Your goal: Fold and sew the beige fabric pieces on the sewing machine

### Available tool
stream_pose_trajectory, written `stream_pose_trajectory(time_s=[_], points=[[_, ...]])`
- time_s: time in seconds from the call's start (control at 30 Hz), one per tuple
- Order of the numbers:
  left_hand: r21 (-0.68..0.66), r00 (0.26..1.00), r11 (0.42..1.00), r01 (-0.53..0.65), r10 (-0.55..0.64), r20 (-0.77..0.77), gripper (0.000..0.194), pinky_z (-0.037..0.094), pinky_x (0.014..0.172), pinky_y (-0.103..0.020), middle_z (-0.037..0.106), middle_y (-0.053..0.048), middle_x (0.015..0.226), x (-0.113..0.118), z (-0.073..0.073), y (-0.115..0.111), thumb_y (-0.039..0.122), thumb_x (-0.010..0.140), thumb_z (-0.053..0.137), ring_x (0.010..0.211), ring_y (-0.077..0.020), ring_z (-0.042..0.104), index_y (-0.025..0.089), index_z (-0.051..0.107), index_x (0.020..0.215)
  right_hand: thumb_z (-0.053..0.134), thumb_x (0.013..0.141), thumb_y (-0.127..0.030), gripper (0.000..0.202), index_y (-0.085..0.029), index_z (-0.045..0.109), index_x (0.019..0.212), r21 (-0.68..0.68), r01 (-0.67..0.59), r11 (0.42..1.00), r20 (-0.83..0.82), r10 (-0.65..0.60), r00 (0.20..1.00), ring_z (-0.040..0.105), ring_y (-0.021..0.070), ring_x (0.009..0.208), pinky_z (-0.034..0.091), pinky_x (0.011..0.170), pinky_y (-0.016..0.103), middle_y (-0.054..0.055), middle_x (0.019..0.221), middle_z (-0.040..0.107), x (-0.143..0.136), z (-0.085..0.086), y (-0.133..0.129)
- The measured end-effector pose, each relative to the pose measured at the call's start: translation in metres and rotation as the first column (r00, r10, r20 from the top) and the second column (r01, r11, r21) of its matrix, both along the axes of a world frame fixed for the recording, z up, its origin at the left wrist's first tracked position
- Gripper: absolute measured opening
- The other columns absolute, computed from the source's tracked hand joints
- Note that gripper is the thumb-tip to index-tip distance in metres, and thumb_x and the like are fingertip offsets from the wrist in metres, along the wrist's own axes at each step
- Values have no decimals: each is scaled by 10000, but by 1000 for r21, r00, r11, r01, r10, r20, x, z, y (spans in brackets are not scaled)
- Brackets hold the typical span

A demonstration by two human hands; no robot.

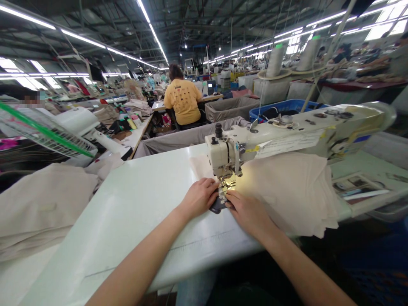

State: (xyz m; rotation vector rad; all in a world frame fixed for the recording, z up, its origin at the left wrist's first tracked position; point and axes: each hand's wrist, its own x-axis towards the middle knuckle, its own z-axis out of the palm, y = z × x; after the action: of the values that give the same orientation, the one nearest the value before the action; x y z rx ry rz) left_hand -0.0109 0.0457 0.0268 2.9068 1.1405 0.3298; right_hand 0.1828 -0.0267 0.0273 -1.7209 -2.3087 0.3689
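A cream sewing machine (219, 155) stands on the pale table, its lit presser foot (228, 184) between my hands. My left hand (199, 197) rests left of the foot, fingers curled and pressed together. What lies under its fingertips is hidden. On the other side my right hand (248, 210) is closed, its fingertips pinching near the edge of beige fabric (290, 187). That fabric lies in layers under the machine arm. More of it shows behind the needle head, on the left. A small dark plate (218, 205) shows between the hands, just in front of the foot.
Stacked beige fabric (41, 204) lies at the left, below a white fan with a green rim (47, 131). Thread cones (275, 61) stand behind the machine. A person in a yellow shirt (183, 100) sits ahead, near grey cloth-lined bins (231, 108). A small tray (358, 185) is at right.
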Motion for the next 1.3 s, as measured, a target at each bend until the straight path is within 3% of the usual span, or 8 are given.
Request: stream_pose_trajectory(time_s=[0.13, 0.27, 0.37, 0.57, 0.73, 1.07, 1.3], points=[[-25, 993, 999, -35, 32, -117, 272, 536, 850, -430, 628, -106, 1037, 8, 10, -34, 400, 976, 546, 985, -277, 575, 178, 625, 1110, 488, 1003, -225, 325, -201, 637, 1291, 25, -8, 1000, -35, 9, 999, 700, 240, 1049, 542, 849, 323, 82, 1365, 642, 4, -1, -6], [-70, 988, 996, 51, -60, -140, 217, 526, 847, -410, 625, -101, 1081, 14, 11, -63, 332, 978, 528, 995, -265, 564, 173, 602, 1107, 506, 990, -216, 298, -212, 665, 1242, 47, -37, 998, -56, 39, 998, 716, 228, 1002, 552, 809, 310, 69, 1320, 667, 9, -6, -15], [-69, 989, 996, 53, -62, -135, 222, 524, 859, -413, 632, -106, 1119, 14, 10, -68, 282, 983, 506, 1015, -266, 569, 167, 582, 1157, 499, 995, -214, 294, -208, 673, 1232, 60, -50, 997, -36, 53, 998, 724, 222, 981, 562, 809, 315, 81, 1320, 668, 10, -12, -20], [-58, 992, 993, 106, -109, -60, 268, 523, 933, -448, 640, -112, 1186, 6, 3, -63, 262, 1001, 467, 1089, -271, 585, 177, 569, 1234, 475, 1011, -198, 324, -176, 637, 1290, 33, -62, 998, 57, 60, 997, 723, 232, 979, 569, 817, 334, 107, 1370, 638, 7, -16, -25], [-64, 982, 982, 180, -176, 64, 258, 504, 1038, -458, 627, -127, 1187, 3, -1, -56, 257, 1000, 457, 1227, -282, 548, 172, 586, 1206, 452, 1019, -192, 297, -188, 661, 1229, -17, -49, 999, 83, 51, 995, 716, 219, 960, 543, 802, 313, 101, 1333, 650, 5, -9, -21], [-64, 983, 982, 175, -171, 70, 249, 557, 937, -396, 622, -110, 1038, 5, -1, -27, 285, 1021, 417, 1052, -244, 624, 178, 641, 1028, 429, 1012, -174, 284, -197, 640, 1201, -45, -8, 999, 87, 12, 996, 704, 213, 923, 484, 742, 290, 88, 1232, 680, 1, 7, 2], [-62, 981, 983, 174, -168, 93, 289, 548, 967, -390, 630, -132, 1131, 1, -2, 3, 257, 1025, 398, 1052, -233, 642, 161, 665, 1075, 427, 1023, -211, 266, -207, 646, 1174, -1, 5, 1000, 85, -5, 996, 716, 214, 891, 477, 699, 281, 77, 1245, 687, -2, 3, 15]])
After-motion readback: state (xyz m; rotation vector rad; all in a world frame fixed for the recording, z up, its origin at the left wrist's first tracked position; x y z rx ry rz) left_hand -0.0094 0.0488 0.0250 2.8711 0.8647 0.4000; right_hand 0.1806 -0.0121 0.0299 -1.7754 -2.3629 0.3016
